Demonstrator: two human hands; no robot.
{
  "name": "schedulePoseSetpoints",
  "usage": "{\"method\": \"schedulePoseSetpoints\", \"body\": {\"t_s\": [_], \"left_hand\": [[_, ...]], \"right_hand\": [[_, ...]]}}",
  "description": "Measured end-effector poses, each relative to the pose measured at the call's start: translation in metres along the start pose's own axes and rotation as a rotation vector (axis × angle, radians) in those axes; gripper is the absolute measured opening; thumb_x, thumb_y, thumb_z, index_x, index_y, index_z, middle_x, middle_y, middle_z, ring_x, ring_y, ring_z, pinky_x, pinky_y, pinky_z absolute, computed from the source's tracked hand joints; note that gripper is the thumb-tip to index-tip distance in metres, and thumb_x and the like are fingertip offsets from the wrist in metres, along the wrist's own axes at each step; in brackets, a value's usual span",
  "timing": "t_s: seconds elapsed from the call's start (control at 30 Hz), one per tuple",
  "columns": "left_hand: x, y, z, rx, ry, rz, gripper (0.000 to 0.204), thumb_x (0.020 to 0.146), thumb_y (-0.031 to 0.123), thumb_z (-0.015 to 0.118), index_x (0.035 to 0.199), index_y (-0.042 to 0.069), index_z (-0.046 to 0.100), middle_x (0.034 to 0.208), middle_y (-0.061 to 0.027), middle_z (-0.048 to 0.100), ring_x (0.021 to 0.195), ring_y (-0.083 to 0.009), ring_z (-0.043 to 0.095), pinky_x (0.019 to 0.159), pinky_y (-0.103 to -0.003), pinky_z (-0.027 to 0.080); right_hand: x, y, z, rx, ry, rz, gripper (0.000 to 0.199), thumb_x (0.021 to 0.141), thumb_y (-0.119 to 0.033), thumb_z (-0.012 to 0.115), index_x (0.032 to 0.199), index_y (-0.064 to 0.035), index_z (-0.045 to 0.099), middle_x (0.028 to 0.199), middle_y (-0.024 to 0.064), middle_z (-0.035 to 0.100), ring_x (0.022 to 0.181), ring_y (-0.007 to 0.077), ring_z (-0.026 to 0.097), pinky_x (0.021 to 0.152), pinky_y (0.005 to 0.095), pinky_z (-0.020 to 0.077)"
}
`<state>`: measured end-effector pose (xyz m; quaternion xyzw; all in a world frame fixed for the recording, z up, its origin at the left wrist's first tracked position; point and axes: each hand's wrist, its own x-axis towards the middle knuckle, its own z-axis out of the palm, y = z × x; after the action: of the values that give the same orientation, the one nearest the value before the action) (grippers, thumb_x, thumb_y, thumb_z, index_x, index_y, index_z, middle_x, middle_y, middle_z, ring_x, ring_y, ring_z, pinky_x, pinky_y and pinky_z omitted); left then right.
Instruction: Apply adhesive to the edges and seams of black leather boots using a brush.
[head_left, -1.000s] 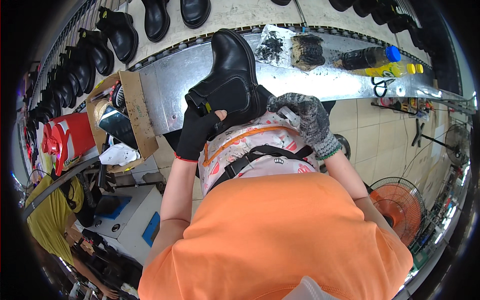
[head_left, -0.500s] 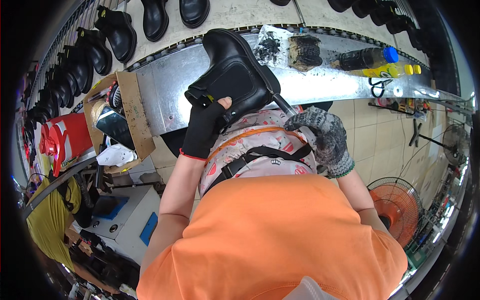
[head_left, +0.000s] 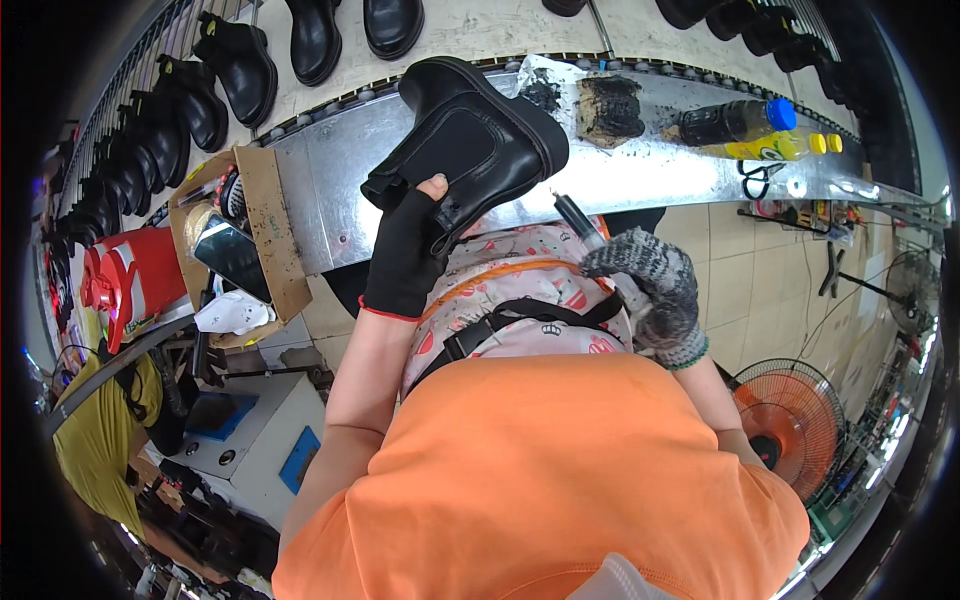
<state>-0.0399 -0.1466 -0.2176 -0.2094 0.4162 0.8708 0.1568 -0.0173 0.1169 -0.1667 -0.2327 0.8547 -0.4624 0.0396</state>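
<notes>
Shiny worktop (head_left: 330,180) lies beyond the left hand (head_left: 405,255), which grips a black boot (head_left: 470,140) by its shaft, just ahead; the right hand (head_left: 655,285) clasps a slim tool (head_left: 575,216), tip apart from the boot (what is done or left, I cannot tell).
</notes>
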Motion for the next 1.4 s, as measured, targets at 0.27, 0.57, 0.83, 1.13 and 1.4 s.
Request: {"method": "schedulePoseSetpoints", "body": {"t_s": [0.27,0.57,0.83,1.13,1.4], "left_hand": [[-0.003,-0.019,-0.026,0.087,0.080,0.077,0.042,0.077,0.004,0.060,0.118,-0.001,0.050,0.100,-0.0095,0.062,0.088,-0.0191,0.061,0.078,-0.031,0.051],[-0.002,-0.044,-0.051,0.337,0.137,0.072,0.046,0.072,0.006,0.068,0.115,-0.001,0.054,0.105,-0.0081,0.060,0.094,-0.0164,0.057,0.083,-0.029,0.046],[-0.001,-0.044,-0.054,0.247,0.149,0.031,0.048,0.073,0.006,0.068,0.118,0.000,0.052,0.110,-0.0090,0.059,0.097,-0.0178,0.057,0.086,-0.030,0.046],[-0.001,-0.039,-0.041,0.365,0.104,0.155,0.047,0.076,0.009,0.068,0.119,0.000,0.052,0.111,-0.0093,0.059,0.100,-0.0174,0.056,0.088,-0.030,0.045],[-0.002,-0.030,-0.028,0.576,0.113,0.243,0.046,0.075,0.009,0.070,0.117,0.001,0.053,0.107,-0.0079,0.061,0.096,-0.0158,0.058,0.085,-0.029,0.046]], "right_hand": [[0.018,0.037,-0.010,0.877,0.461,0.433,0.055,0.088,-0.016,0.056,0.136,-0.0064,0.032,0.091,0.0094,0.057,0.061,0.0100,0.058,0.044,0.0211,0.0482],[0.013,0.086,0.066,0.510,0.463,0.764,0.054,0.087,-0.009,0.057,0.136,-0.0048,0.033,0.090,0.0105,0.060,0.066,0.0124,0.059,0.064,0.0275,0.0533],[0.001,0.131,0.064,-0.175,0.412,0.624,0.039,0.079,-0.021,0.060,0.112,-0.0013,0.055,0.098,0.0166,0.061,0.082,0.0286,0.061,0.075,0.0374,0.0485],[0.011,0.109,0.069,-0.081,0.415,0.784,0.046,0.084,-0.013,0.058,0.125,-0.0007,0.042,0.089,0.0103,0.060,0.077,0.0158,0.060,0.071,0.0300,0.0493],[0.018,0.086,0.065,0.403,0.633,0.620,0.058,0.093,-0.018,0.050,0.142,-0.0142,0.020,0.096,0.0077,0.061,0.059,0.0081,0.051,0.050,0.0224,0.0442]]}}
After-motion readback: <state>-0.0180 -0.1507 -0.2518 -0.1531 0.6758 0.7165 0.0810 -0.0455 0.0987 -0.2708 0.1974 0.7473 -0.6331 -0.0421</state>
